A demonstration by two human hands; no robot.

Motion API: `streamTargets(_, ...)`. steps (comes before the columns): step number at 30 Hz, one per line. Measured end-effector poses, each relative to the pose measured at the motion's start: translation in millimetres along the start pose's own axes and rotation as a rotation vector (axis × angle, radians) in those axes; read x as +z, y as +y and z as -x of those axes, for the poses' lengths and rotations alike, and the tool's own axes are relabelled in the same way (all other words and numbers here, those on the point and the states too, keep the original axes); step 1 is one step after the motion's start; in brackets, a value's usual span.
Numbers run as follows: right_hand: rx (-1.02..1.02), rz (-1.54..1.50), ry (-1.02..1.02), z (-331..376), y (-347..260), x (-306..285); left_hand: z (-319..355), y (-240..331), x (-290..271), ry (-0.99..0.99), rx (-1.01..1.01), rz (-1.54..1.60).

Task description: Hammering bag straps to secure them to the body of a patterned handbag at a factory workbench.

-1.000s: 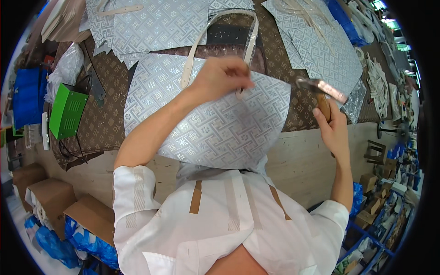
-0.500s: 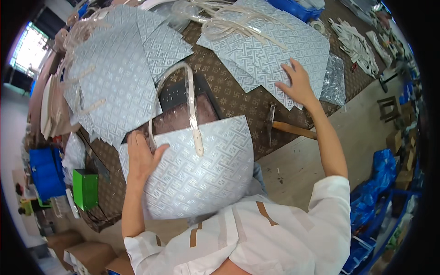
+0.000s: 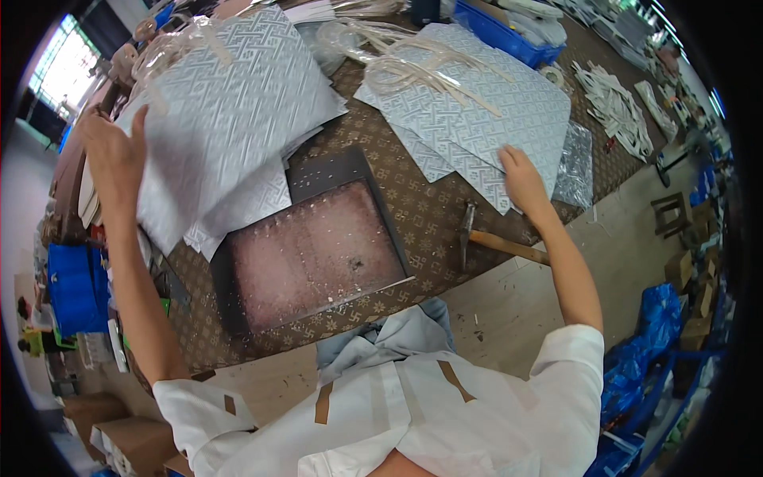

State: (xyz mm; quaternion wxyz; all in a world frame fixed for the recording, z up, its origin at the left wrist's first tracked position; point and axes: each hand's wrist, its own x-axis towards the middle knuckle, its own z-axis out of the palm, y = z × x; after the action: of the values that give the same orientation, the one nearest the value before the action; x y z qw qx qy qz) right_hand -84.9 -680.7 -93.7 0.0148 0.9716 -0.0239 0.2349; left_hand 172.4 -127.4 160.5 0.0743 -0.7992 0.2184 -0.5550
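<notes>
My left hand [image 3: 115, 155] is at the outer edge of the left pile of silver patterned bag panels [image 3: 238, 103], thumb and fingers apart. The top panel there is tilted, its lower edge lifted, with shadow beneath. My right hand [image 3: 526, 184] is at the near corner of the right pile of silver patterned panels [image 3: 509, 103], fingers curled over a panel's edge; the fingertips are partly hidden. Between the piles lies a dark board with a worn reddish-brown work pad [image 3: 318, 246], dotted with white scraps. A wooden-handled hammer [image 3: 505, 245] rests to its right.
The table has a brown patterned cover [image 3: 429, 215]. Cream straps in clear wrap [image 3: 429, 75] lie on the right pile. Behind are a blue bin [image 3: 509, 36] and loose white strips [image 3: 612, 107]. A clear plastic packet [image 3: 574, 167] lies beside the right pile.
The silver handbag piece with cream handles has left the work pad for the left pile, moved by my left hand. My right hand has come slightly nearer, its fingers now curled at the panel edge.
</notes>
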Motion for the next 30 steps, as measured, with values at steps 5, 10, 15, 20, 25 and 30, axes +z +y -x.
streamTargets(5,0.281,-0.1,0.159,8.8,27.3,-55.0,79.2,76.0,-55.5,-0.404,-0.366,1.006)
streamTargets(10,0.399,-0.461,0.32,-81.7,-103.7,-172.8,124.7,94.5,-95.6,-0.584,-0.659,1.542)
streamTargets(15,-0.381,-0.458,-0.232,-60.5,-269.1,-199.3,163.9,104.2,-127.7,-0.496,-0.895,2.068)
streamTargets(20,-0.567,-0.801,-0.817,-21.2,-343.8,-136.4,214.0,104.1,-120.0,-0.716,-1.076,1.4)
streamTargets(25,-0.551,-0.926,-0.461,-24.8,-323.2,-115.2,246.2,40.7,-120.9,-0.992,-1.356,1.61)
streamTargets(30,-0.384,-0.438,-0.327,-22.8,-266.6,-71.2,237.8,21.4,-103.9,-1.158,-0.88,0.931)
